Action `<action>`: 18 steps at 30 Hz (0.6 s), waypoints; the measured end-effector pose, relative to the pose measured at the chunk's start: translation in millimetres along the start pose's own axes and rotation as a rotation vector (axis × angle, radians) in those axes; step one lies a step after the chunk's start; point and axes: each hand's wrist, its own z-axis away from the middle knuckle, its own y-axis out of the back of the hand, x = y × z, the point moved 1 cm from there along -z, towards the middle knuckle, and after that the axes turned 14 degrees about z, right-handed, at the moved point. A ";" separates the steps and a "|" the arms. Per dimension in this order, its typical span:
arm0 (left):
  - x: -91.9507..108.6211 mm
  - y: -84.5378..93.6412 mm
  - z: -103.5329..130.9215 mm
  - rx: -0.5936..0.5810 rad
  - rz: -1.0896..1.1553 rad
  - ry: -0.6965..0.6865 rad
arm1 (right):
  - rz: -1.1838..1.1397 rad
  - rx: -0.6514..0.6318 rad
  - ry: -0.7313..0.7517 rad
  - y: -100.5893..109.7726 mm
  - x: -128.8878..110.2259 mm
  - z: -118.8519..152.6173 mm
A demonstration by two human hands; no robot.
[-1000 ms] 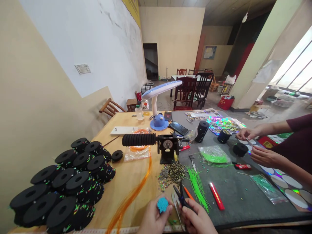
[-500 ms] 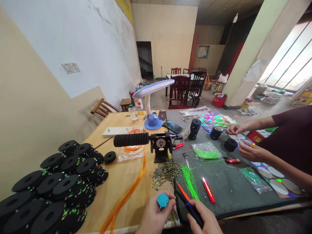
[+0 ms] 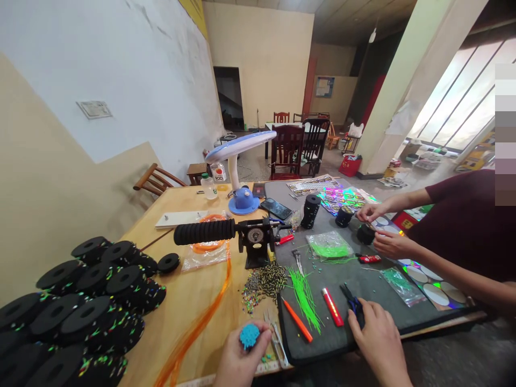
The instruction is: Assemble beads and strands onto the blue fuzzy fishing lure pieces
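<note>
My left hand (image 3: 241, 349) is closed around a bundle of thin blue strands (image 3: 249, 336), whose packed ends face up between thumb and fingers. My right hand (image 3: 379, 336) is on the dark mat, its thumb and fingers about the blue handles of a pair of pliers (image 3: 351, 301). The black jaws point away from me. Left of that hand lie a red lighter (image 3: 332, 307) and an orange pen-like tool (image 3: 297, 321). Metal tweezers (image 3: 276, 337) lie just right of my left hand, by a few small green bits.
Black foam rolls (image 3: 80, 317) fill the left side. A winding device (image 3: 258, 242) with a foam-covered bar stands mid-table before a blue lamp (image 3: 244, 200). Beads (image 3: 266, 282), green strands (image 3: 304, 298) and orange strands (image 3: 209, 317) lie nearer. A co-worker's hands (image 3: 387, 231) work at right.
My right hand has moved right with the pliers, away from the orange tool, onto the mat beyond the lighter. The left still holds the blue bundle. The view has turned slightly right.
</note>
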 end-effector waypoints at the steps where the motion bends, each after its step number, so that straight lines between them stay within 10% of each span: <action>1: 0.7 0.2 0.3 0.006 -0.003 -0.003 | 0.034 0.025 0.003 1.0 -1.4 -0.6; 7: 6.4 2.0 1.7 0.047 0.017 0.004 | -0.265 0.201 0.189 34.2 -44.8 3.7; 12: 9.3 6.2 2.5 0.085 0.058 0.030 | -0.525 -0.080 0.530 56.9 -118.4 26.7; 18: 8.5 13.0 3.4 0.099 0.113 0.065 | -0.298 -0.305 0.526 46.4 -168.6 35.7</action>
